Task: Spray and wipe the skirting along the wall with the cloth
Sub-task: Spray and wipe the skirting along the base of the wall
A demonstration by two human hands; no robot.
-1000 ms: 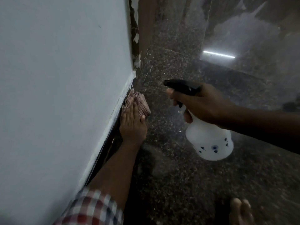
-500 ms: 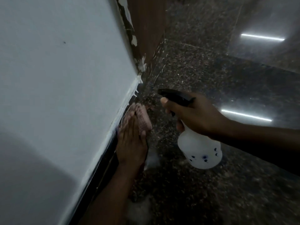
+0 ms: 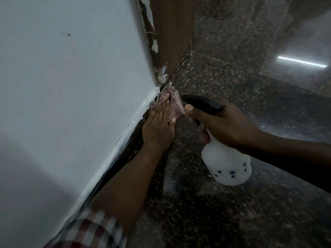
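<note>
Skirting (image 3: 125,140) runs along the wall foot, away from you toward the brown door frame (image 3: 172,33). Your left hand (image 3: 158,127), the nearer one, presses the checked cloth (image 3: 174,104) flat on it. Right hand (image 3: 225,126) clamps the spray bottle (image 3: 227,163), just beside.

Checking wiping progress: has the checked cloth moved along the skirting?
Yes. The checked cloth moved forward along the skirting, now reaching the brown wooden door frame.

We count one red-and-white checked cloth (image 3: 172,104), one white plastic spray bottle with a black trigger head (image 3: 227,164), two bare hands, left (image 3: 158,128) and right (image 3: 223,125), one checked sleeve (image 3: 93,231), and one strip of dark stone skirting (image 3: 129,145).
</note>
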